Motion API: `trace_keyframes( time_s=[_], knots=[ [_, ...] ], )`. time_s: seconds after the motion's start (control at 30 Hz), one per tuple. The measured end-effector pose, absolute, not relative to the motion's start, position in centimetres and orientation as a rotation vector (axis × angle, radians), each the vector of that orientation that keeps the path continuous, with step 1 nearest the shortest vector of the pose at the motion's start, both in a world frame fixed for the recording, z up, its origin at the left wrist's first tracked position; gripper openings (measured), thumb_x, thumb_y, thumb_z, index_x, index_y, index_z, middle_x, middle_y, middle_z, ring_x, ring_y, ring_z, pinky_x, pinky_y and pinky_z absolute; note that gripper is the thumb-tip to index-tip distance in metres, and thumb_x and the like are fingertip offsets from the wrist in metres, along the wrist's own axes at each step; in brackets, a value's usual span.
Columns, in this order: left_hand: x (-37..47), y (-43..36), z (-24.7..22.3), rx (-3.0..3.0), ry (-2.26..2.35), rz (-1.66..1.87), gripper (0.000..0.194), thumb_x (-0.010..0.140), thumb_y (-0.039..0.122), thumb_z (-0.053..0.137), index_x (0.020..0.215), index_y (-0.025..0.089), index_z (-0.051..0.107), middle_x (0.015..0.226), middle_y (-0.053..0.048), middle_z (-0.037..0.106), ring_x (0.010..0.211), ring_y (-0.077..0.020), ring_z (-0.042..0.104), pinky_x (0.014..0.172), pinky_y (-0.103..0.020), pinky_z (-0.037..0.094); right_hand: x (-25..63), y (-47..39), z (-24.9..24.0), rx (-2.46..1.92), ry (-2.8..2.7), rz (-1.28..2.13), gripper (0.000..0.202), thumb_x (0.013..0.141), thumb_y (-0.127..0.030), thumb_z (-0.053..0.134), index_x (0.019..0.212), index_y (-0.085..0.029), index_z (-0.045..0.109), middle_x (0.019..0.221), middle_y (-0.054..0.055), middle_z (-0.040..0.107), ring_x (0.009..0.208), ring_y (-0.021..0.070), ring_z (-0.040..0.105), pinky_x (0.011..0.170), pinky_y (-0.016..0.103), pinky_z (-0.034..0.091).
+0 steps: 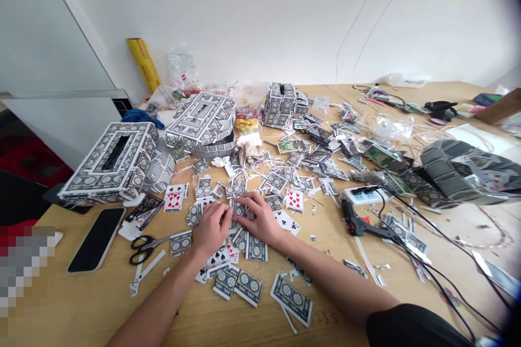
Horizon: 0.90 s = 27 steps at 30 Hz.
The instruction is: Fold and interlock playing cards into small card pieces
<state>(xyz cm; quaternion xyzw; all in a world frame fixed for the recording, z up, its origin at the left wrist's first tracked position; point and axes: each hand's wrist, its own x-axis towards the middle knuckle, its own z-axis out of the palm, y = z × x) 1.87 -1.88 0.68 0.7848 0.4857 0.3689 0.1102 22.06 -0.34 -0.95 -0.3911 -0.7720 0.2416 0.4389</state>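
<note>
My left hand [212,227] is closed, fingers curled at the edge of a grey patterned playing card piece [237,209]. From the other side, my right hand [261,220] grips the same piece between thumb and fingers. The fingers partly cover it. Close below them lie more cut card pieces [256,248] and face-up spade cards [220,256]. Left of my left hand, black-handled scissors [147,246] rest on the table, their blade tips against a card piece [180,242]. A seven-of-hearts-like card [293,200] lies beyond my right hand.
Card-covered boxes with slots [112,160] stand at left and back [280,104]. A phone [96,239] lies at left. On the right are a glue gun [360,222], a power strip [363,195], trailing black cables and a striped card-built object [464,171]. Scraps cover the table's middle.
</note>
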Motion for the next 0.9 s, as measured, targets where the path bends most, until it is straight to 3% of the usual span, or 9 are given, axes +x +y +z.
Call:
trace_keyframes(
  time_s=[0.47, 0.73, 0.9],
  knots=[
    [1.9, -1.97, 0.88, 2.238, 1.464, 1.155, 0.025, 0.11, 0.029, 0.048, 0.088, 0.023, 0.058, 0.084, -0.002, 0.069, 0.085, -0.0213, 0.065, 0.08, -0.034, 0.047, 22.04, -0.48, -0.49, -0.98, -1.915, 0.622, 0.046, 0.097, -0.033, 0.078, 0.141, -0.031, 0.065, 0.129, 0.01, 0.068, 0.122, 0.0273, 0.068, 0.102, 0.043, 0.06],
    [1.7, -1.88, 0.59, 2.104, 1.574, 1.177, 0.027, 0.109, 0.035, 0.045, 0.088, 0.024, 0.058, 0.082, -0.004, 0.071, 0.084, -0.0236, 0.067, 0.081, -0.036, 0.049, 21.95, -0.4, -0.64, -1.099, -1.899, 0.618, 0.047, 0.097, -0.026, 0.075, 0.141, -0.029, 0.062, 0.132, 0.011, 0.068, 0.123, 0.0285, 0.067, 0.108, 0.047, 0.056],
    [1.47, -1.71, 0.17, 1.911, 1.638, 1.194, 0.024, 0.109, 0.04, 0.043, 0.099, 0.025, 0.058, 0.086, -0.005, 0.074, 0.085, -0.0247, 0.07, 0.08, -0.036, 0.051, 21.97, -0.68, -0.12, -1.145, -1.984, 0.665, 0.062, 0.094, -0.034, 0.078, 0.149, -0.024, 0.053, 0.127, 0.013, 0.069, 0.117, 0.0306, 0.067, 0.105, 0.049, 0.057]
  ],
)
